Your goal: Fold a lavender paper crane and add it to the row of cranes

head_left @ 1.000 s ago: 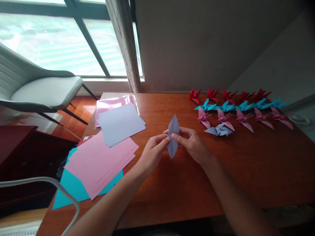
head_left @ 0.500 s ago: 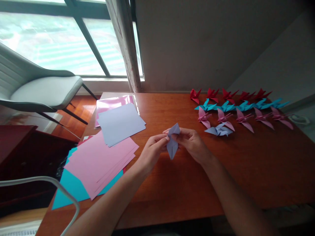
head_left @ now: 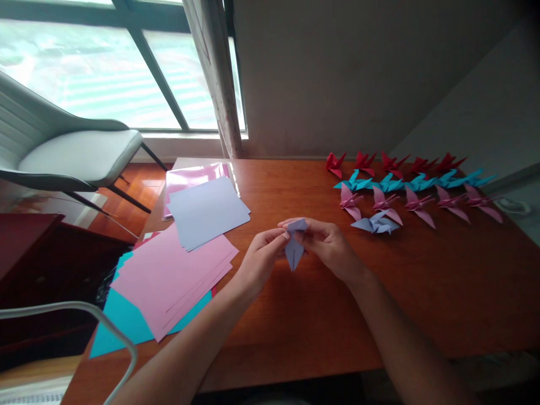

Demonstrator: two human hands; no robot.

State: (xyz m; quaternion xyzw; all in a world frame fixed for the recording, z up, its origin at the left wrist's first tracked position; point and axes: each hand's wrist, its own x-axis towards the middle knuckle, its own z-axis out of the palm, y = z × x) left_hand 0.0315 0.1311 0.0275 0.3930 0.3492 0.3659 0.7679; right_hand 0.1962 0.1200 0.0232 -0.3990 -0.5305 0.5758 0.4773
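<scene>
A partly folded lavender paper piece (head_left: 294, 250) is held just above the wooden table (head_left: 295, 315), its lower point hanging down and its upper flap bent over. My left hand (head_left: 261, 260) pinches its left side. My right hand (head_left: 327, 243) grips its right side, fingers curled over the folded top. A finished lavender paper crane (head_left: 374, 224) lies a little to the right of my right hand.
Rows of red (head_left: 392, 163), blue (head_left: 415, 182) and pink paper cranes (head_left: 415, 203) line the back right. Stacks of lavender (head_left: 206, 211), pink (head_left: 169, 278) and blue sheets (head_left: 122, 326) lie at the left. A grey chair (head_left: 71, 157) stands by the window.
The upper point of the lavender piece has been folded down toward me, so the piece now looks shorter. Both hands stayed in place.
</scene>
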